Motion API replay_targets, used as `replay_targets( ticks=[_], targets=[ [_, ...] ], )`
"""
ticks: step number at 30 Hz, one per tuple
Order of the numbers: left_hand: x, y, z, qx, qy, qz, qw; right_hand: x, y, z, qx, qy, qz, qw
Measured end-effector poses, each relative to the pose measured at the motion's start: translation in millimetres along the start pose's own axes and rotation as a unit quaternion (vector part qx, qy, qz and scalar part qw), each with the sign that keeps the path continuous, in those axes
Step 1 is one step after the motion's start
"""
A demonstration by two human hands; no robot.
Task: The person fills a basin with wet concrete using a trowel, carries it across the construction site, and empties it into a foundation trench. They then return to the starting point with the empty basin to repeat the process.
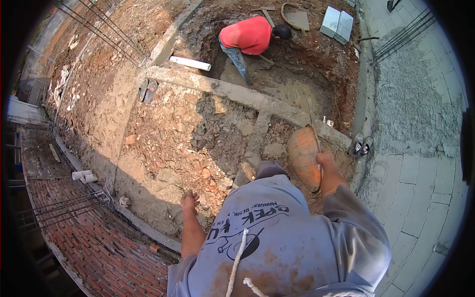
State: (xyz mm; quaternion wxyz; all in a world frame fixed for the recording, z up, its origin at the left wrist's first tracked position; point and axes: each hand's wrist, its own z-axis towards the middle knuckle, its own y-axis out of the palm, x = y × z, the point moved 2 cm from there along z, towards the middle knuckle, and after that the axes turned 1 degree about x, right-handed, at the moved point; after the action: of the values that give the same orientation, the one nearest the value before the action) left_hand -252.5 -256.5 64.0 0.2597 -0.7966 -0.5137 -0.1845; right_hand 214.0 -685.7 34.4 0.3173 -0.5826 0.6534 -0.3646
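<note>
My right hand [325,159] is closed on the rim of a mud-caked orange basin [303,151], which hangs tilted on its side next to my leg. Its inside faces away, so I cannot see whether anything is in it. My left hand [189,201] is held out over the rubble ground [203,173], its fingers loosely bent and apart with nothing in them. Ahead, a person in a red shirt [247,35] bends down in a muddy pit [297,94], with a tool handle [267,60] near their arms.
A concrete beam [232,93] runs between me and the pit. On it lie a white pipe [190,63] and dark sandals [147,91]. Pale blocks [337,24] and another basin [295,17] sit beyond the pit. Steel rods [403,37] stick out at right; a brick wall [94,237] stands left.
</note>
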Motion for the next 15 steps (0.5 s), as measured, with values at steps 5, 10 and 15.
replay_targets(
  ticks=[5, 10, 15],
  targets=[
    [1.2, 0.1, -6.3, 0.007, -0.001, -0.005, 1.0, -13.3, -16.3, -20.7, 0.0, 0.005, 0.015, 1.0],
    [-1.5, -1.8, -5.2, 0.004, 0.008, 0.0, 1.0, -39.4, -52.7, -58.3, -0.146, 0.064, 0.035, 0.987],
    [-1.6, 0.9, -5.6, 0.008, 0.003, 0.004, 1.0, -25.3, -30.4, -40.8, -0.071, 0.027, 0.016, 0.997]
  ],
)
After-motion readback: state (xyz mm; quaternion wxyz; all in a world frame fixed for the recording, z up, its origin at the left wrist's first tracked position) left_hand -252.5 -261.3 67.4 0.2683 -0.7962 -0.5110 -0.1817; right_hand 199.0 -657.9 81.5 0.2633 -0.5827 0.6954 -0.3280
